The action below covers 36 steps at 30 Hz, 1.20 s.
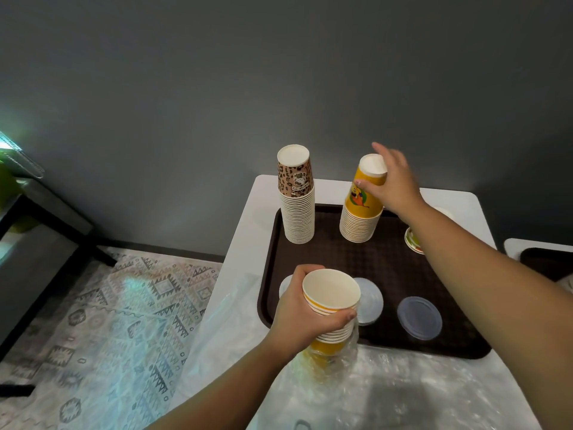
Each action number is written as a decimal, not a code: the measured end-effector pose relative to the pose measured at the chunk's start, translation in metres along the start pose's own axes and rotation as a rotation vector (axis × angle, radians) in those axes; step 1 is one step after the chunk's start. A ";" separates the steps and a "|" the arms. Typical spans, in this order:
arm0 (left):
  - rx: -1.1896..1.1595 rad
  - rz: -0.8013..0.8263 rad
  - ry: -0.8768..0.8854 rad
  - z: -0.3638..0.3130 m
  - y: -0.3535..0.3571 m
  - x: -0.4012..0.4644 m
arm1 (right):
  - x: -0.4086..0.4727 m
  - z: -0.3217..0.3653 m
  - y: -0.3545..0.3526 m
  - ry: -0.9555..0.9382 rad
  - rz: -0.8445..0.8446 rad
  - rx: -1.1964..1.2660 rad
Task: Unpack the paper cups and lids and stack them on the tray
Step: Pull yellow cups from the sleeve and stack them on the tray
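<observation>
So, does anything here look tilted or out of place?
Yes. The yellow cup stack on the tray leans right, while the leopard-print stack stands straight. The right hand touches its top cup.

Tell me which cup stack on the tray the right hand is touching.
The yellow paper cup stack, upside down at the brown tray's back right. The right hand rests on its top; the taller leopard-print stack stands untouched.
</observation>
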<state>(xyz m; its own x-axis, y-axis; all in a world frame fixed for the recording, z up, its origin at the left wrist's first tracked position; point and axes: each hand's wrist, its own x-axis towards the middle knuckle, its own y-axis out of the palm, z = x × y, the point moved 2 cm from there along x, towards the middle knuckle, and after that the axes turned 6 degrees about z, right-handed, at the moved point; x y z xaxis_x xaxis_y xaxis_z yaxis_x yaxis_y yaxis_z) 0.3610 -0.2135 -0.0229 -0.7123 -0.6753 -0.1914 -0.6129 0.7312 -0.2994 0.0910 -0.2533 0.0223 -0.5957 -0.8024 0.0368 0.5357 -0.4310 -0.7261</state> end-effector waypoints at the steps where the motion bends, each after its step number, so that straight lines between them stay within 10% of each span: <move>1: 0.002 0.001 0.000 0.000 0.000 0.000 | -0.007 0.002 -0.004 -0.017 -0.047 -0.082; 5: -0.015 0.014 0.010 -0.001 0.001 0.000 | -0.055 0.028 -0.015 -0.212 -0.068 -0.005; 13: 0.013 0.001 -0.019 -0.001 0.004 0.000 | -0.141 0.053 0.016 -0.298 0.766 -0.297; 29: 0.077 0.032 -0.021 -0.005 0.002 -0.004 | -0.121 0.034 -0.043 -0.177 0.823 0.034; 36: 0.034 0.010 -0.032 -0.001 0.001 0.000 | -0.117 0.010 -0.032 -0.196 0.933 -0.402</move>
<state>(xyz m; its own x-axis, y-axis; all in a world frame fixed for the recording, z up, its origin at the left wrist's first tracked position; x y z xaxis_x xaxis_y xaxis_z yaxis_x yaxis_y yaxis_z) 0.3601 -0.2120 -0.0223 -0.7068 -0.6711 -0.2238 -0.5936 0.7347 -0.3284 0.1492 -0.1498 0.0478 0.0806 -0.8153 -0.5734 0.4734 0.5375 -0.6978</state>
